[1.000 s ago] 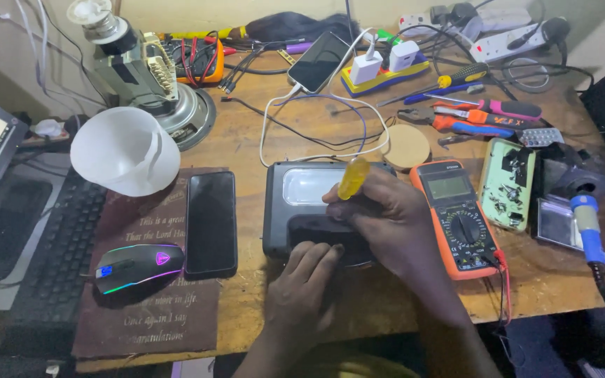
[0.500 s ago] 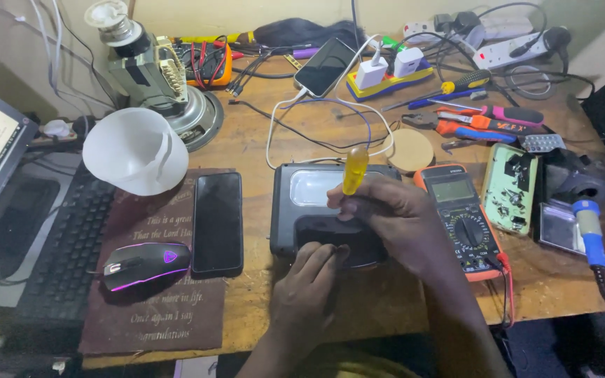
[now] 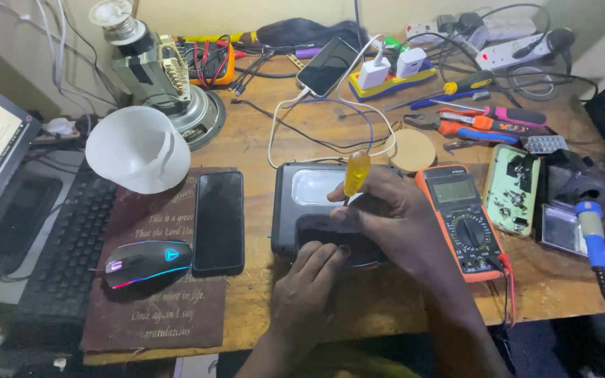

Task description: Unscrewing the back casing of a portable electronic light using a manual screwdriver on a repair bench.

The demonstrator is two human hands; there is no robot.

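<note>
Head view, looking down on a crowded wooden workbench (image 3: pixel 386 294).

Right hand (image 3: pixel 397 220) is closed around a yellow-handled screwdriver (image 3: pixel 356 173), handle up, shaft pointing down into a dark grey box-shaped device (image 3: pixel 302 203) lying flat at centre-near of the bench. The tip is hidden behind the fingers, so I cannot tell whether it sits in a screw.

Left hand (image 3: pixel 309 283) is on the near edge of the device, fingers curled and pressing down on its dark lower panel; it grips nothing loose, only braces the casing.

Step, as I judge it: working a fastener or seam on the casing, one hand steadying, the other driving. The next move would call for firm downward pressure on the handle, shaft square to the surface, and the brace kept firm so the box does not skate.

Around it:
- Left of the device, just beside it, a black phone (image 3: pixel 218 220) face up on a brown mat.
- An orange multimeter (image 3: pixel 460 220) close on the right, partly under the right wrist.
- Further left, a lit mouse (image 3: pixel 145 262) and a white plastic shade (image 3: pixel 136 149).
- Far right, pliers and drivers.
</note>
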